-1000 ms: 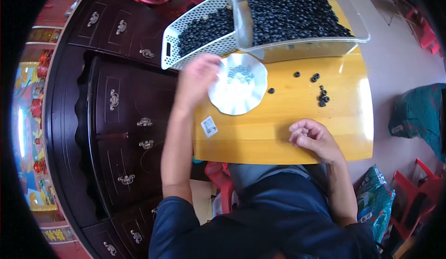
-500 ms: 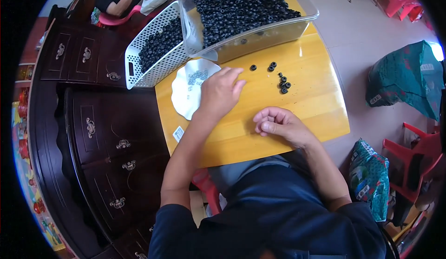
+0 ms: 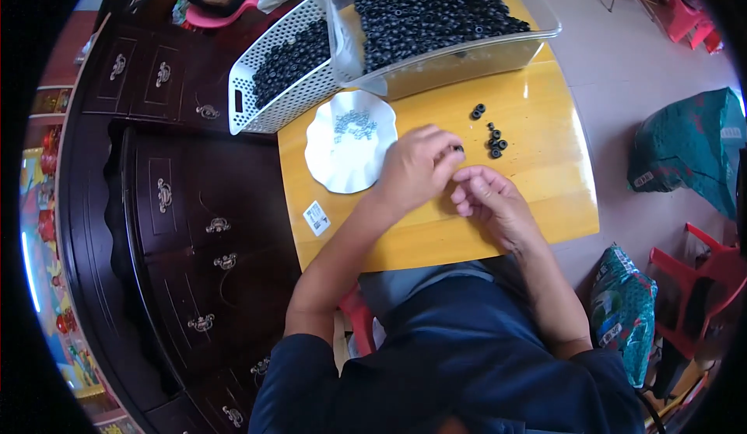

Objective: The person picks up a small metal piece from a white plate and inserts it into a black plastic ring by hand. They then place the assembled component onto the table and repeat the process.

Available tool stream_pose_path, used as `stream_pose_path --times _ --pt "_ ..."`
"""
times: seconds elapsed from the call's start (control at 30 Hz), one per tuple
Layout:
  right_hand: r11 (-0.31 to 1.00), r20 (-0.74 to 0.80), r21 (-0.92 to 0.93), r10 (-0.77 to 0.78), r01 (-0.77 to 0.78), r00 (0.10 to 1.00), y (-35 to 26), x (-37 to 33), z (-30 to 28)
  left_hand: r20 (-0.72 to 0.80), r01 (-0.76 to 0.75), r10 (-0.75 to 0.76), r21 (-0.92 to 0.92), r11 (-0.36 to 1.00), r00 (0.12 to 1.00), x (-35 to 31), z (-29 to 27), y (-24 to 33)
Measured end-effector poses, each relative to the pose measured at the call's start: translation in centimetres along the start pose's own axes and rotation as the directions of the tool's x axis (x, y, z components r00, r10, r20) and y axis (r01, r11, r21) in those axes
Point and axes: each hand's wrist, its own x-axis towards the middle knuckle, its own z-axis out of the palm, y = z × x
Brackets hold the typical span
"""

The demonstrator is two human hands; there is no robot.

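My left hand (image 3: 419,168) pinches a small black ring-shaped part (image 3: 457,148) between thumb and fingertips, above the yellow table. Just beside it on the right is my right hand (image 3: 502,208), its fingers curled and thumb bent in; whatever they may hold is hidden. To the left of my left hand lies a white scalloped plate (image 3: 323,158) with many tiny clear or silvery pieces (image 3: 355,125) on it. Beyond my hands, a pair of black parts (image 3: 478,112) and a small cluster of black parts (image 3: 496,145) rest on the tabletop.
At the table's far side stand a clear bin (image 3: 467,67) and a white perforated basket (image 3: 243,115), both holding many black parts. A dark wooden cabinet (image 3: 187,271) is at left. Green sacks (image 3: 677,146) and a red plastic stool (image 3: 704,278) are on the right.
My left hand has come from beside the plate toward my right hand and now holds a black part. The single black part near the bin has left the tabletop. The view has shifted slightly.
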Motion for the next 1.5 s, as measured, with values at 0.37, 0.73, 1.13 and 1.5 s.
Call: stream_pose_path --times 0.37,0.73,1.13,1.5 --pt "0.999 0.024 -0.052 -0.007 0.009 1.0 1.1 0.4 -0.4 -0.059 -0.124 0.12 -0.065 0.99 0.991 -4.8 0.3 2.1" --pt "0.999 -0.035 -0.045 0.023 -0.024 0.999 0.4 0.1 -0.4 -0.353 0.449 -0.36 0.212 0.868 0.864 -7.3 -6.4 -7.9" --pt "0.98 -0.032 -0.197 0.001 -0.007 1.0 0.4 -0.1 0.5 -0.291 0.52 -0.432 0.426 0.74 0.854 -6.8 -6.9 -12.3" --pt "0.974 -0.049 -0.225 0.01 -0.02 0.999 -0.3 -0.2 1.1 -0.22 0.461 -0.407 0.493 0.738 0.887 -6.4 -7.0 -10.8"
